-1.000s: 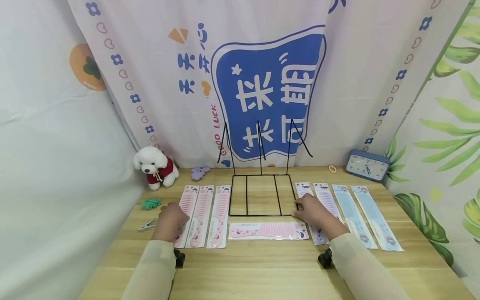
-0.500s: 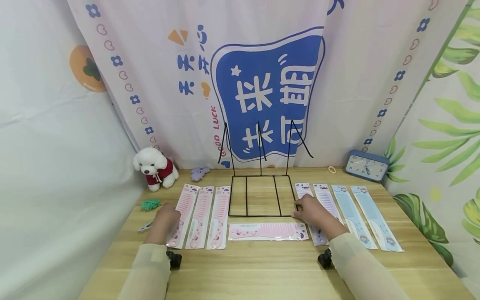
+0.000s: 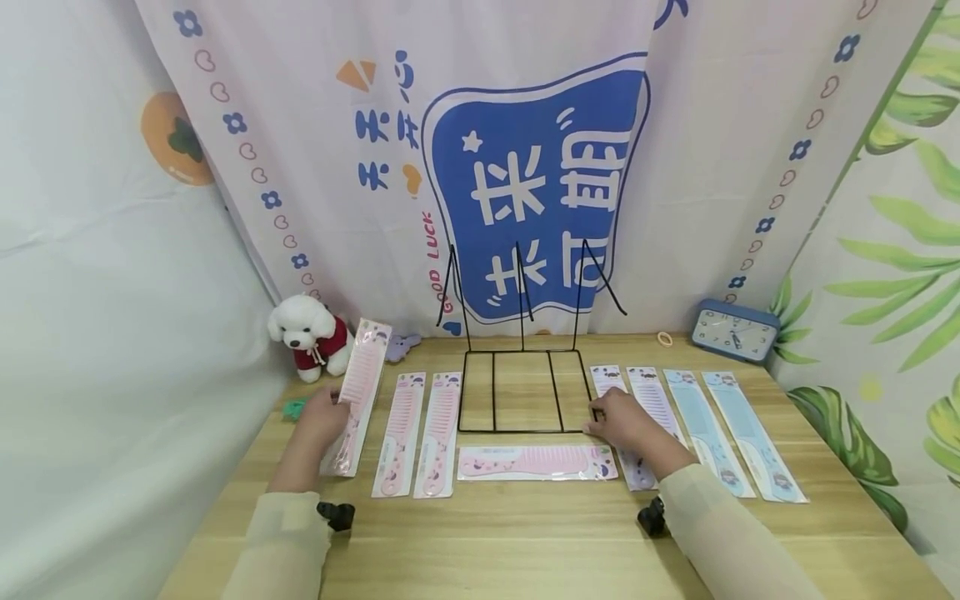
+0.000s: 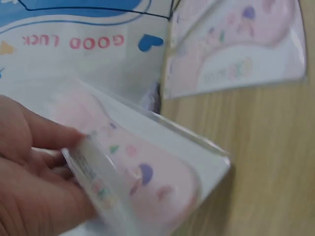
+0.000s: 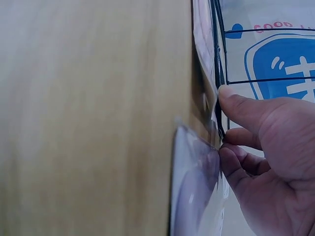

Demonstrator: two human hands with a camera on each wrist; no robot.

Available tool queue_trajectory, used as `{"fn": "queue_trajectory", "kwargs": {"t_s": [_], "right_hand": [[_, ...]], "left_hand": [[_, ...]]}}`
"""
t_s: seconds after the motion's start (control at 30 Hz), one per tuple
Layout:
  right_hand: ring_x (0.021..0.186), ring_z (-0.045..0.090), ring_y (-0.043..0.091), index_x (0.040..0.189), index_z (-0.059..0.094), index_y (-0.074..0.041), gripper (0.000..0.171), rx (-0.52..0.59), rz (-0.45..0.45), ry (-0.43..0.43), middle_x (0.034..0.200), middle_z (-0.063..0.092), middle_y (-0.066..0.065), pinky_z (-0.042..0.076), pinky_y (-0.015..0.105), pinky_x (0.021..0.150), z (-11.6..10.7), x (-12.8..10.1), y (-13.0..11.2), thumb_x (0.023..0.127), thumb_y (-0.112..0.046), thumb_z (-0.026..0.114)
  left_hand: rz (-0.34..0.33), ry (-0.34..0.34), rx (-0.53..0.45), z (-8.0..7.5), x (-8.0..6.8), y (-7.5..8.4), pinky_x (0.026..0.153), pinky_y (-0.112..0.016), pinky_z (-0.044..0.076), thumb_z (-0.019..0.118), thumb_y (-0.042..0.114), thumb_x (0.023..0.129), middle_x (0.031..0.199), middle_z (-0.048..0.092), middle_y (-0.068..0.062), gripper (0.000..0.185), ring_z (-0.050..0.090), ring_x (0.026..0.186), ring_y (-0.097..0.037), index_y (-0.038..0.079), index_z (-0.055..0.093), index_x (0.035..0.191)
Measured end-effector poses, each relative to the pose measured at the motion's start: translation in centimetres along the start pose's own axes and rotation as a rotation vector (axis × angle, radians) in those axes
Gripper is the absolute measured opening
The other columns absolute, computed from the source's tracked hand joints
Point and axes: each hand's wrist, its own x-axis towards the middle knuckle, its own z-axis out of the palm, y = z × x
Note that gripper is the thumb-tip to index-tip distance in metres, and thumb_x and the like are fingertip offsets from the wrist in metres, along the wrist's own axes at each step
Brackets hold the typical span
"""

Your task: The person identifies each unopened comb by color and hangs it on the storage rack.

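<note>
Lifting from the head view, my left hand [image 3: 324, 417] grips a pink packaged comb [image 3: 358, 392] above the tabletop [image 3: 525, 533]; my right hand [image 3: 626, 423] pinches the wire rack [image 3: 521, 400] corner. Left wrist view: fingers [image 4: 34, 135] curl round the pack [image 4: 142, 172]. Right wrist view: fingertips [image 5: 231, 98] on wire.

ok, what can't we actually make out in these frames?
- Left wrist view: the pink comb pack is blurred, its label unreadable; the frame edge cuts off most of it.
- Head view: the right hand covers the middle of the purple comb pack; whether it grips the wire stand is unclear.
- Head view: the clock face is too small to read.
</note>
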Motion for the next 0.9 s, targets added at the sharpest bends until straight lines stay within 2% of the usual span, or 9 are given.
{"fn": "queue_trajectory", "kwargs": {"t_s": [0.1,0.23,0.33,0.47,0.6,0.9], "right_hand": [[0.127,0.065,0.046,0.139,0.070,0.008,0.052,-0.011,-0.009,0.000,0.132,0.066,0.029,0.055,0.060,0.111,0.1,0.1,0.1,0.101,-0.026,0.081],[0.126,0.066,0.045,0.138,0.070,0.008,0.052,-0.015,-0.008,0.004,0.131,0.067,0.028,0.055,0.060,0.111,0.2,0.1,0.1,0.101,-0.026,0.081],[0.126,0.066,0.045,0.138,0.070,0.008,0.051,-0.008,-0.004,0.010,0.131,0.067,0.029,0.054,0.060,0.112,0.2,0.1,0.0,0.101,-0.026,0.082],[0.128,0.065,0.046,0.137,0.071,0.008,0.051,-0.002,-0.008,0.011,0.132,0.067,0.029,0.054,0.061,0.112,0.2,0.0,0.0,0.101,-0.025,0.081],[0.128,0.065,0.046,0.138,0.071,0.008,0.051,-0.013,-0.011,0.004,0.132,0.067,0.029,0.054,0.061,0.112,0.1,-0.1,-0.1,0.101,-0.026,0.081],[0.128,0.065,0.047,0.138,0.070,0.008,0.051,-0.017,-0.013,0.001,0.133,0.067,0.029,0.054,0.061,0.111,0.0,-0.1,-0.2,0.101,-0.026,0.081]], "left_hand": [[0.069,0.021,-0.084,0.3,-0.3,0.6,0.126,-0.064,0.039,0.043,0.012,0.112,0.162,0.046,-0.033,0.055,0.046,0.149,-0.049,-0.006,0.038,0.163],[0.157,-0.015,-0.209,0.8,-1.2,1.7,0.117,-0.051,0.048,0.048,0.019,0.117,0.158,0.054,-0.024,0.046,0.053,0.140,-0.036,0.002,0.046,0.160],[0.258,-0.050,-0.271,1.1,-1.8,2.2,0.108,-0.030,0.051,0.053,0.021,0.117,0.153,0.058,-0.021,0.042,0.056,0.134,-0.027,0.002,0.051,0.154],[0.379,-0.061,-0.323,1.4,-2.2,2.3,0.096,-0.011,0.050,0.056,0.020,0.116,0.144,0.062,-0.021,0.036,0.059,0.123,-0.013,-0.002,0.056,0.144],[0.441,-0.086,-0.368,1.7,-2.7,2.6,0.097,-0.011,0.052,0.058,0.020,0.115,0.138,0.065,-0.020,0.033,0.061,0.116,-0.005,-0.003,0.058,0.138],[0.512,-0.116,-0.352,2.7,-3.0,3.4,0.096,-0.017,0.056,0.061,0.021,0.114,0.136,0.067,-0.024,0.033,0.065,0.115,-0.010,-0.004,0.061,0.136]]}}
